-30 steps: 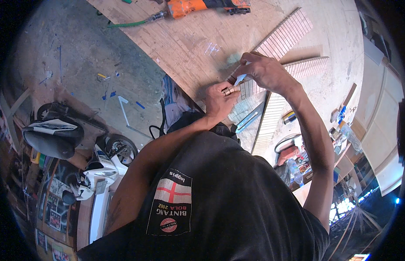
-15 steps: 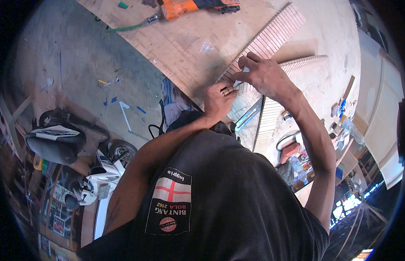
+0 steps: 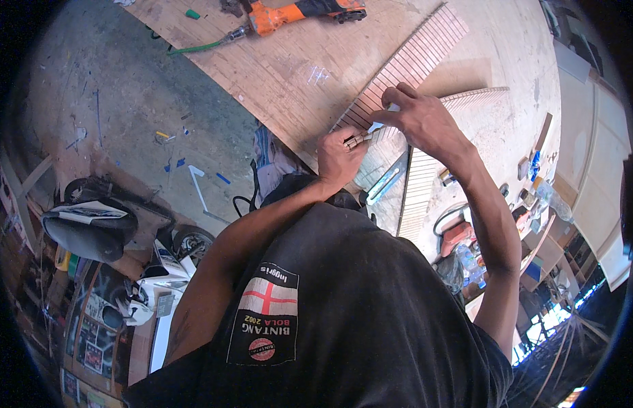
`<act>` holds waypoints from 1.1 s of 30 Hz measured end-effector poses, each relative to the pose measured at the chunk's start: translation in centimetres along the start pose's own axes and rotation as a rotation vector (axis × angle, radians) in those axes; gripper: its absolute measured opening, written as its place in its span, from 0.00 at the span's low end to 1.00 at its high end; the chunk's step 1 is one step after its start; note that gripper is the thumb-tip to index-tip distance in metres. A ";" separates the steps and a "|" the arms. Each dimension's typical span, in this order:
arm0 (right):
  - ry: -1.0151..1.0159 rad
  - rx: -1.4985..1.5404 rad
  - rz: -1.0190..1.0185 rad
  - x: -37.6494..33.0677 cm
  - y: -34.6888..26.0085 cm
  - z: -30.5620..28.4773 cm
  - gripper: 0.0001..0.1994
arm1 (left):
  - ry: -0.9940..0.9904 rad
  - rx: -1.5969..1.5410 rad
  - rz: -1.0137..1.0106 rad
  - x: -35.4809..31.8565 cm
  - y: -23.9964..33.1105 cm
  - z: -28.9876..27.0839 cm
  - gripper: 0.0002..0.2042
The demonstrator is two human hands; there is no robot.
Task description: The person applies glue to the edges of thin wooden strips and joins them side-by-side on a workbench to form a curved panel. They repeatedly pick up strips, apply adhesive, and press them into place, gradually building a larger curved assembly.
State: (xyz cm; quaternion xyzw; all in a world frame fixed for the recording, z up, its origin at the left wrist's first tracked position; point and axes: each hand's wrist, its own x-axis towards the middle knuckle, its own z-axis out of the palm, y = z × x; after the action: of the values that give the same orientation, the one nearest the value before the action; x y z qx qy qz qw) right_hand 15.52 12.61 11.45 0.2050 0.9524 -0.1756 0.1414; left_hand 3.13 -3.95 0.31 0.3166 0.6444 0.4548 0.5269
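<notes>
Wood-toned slotted strips are the material under handling. One long slotted strip [image 3: 410, 60] lies at a slant on the worktop [image 3: 282, 78], beyond the hands; a second slotted strip [image 3: 481, 97] extends rightward from behind the right hand [image 3: 386, 104], and a third slotted strip [image 3: 417, 194] lies nearer the body.

Left hand [image 3: 340, 158]: closed, gripping a short slatted piece [image 3: 358, 141] near the worktop's edge. Right hand: fingers bent, apparently pinching a small white item [image 3: 376, 127] close to that piece. The item's kind cannot be determined, nor whether it touches the slats. Whether the slatted piece continues into the second strip is likewise hidden by the right hand.

Assessment of handling: the left grip should be kept light and close to the point being worked, since thin slats between cuts would probably snap if bent sharply. The right hand is best steadied against the worktop, with the white item brought in at a controlled angle and pressure kept even. Fingertips should stay out of the line of contact so that the slats remain visible.

Hazard noted: the slim blue tool [image 3: 386, 181] lies just below the hands and could be knocked by a wrist. The orange power tool [image 3: 282, 16] lies well apart, at the far side.
</notes>
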 end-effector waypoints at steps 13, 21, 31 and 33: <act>-0.026 -0.022 0.007 0.1 -0.9 0.2 0.19 | -0.002 -0.036 0.007 0.0 -0.3 0.2 0.07; -0.026 -0.041 0.036 -0.1 -0.5 -0.4 0.18 | 0.004 -0.007 -0.021 0.1 0.2 0.2 0.06; 0.038 0.053 0.094 -0.8 -0.6 -0.7 0.17 | 0.008 0.050 -0.014 0.2 1.3 -0.1 0.04; 0.095 0.172 0.178 -1.4 -0.2 -1.1 0.16 | -0.008 0.049 -0.009 0.3 0.4 -0.1 0.04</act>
State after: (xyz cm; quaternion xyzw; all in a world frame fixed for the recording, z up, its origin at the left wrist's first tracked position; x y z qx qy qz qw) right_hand 16.48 12.39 12.99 0.3081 0.9175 -0.2337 0.0929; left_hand 2.89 -3.53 0.55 0.3282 0.6547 0.4354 0.5235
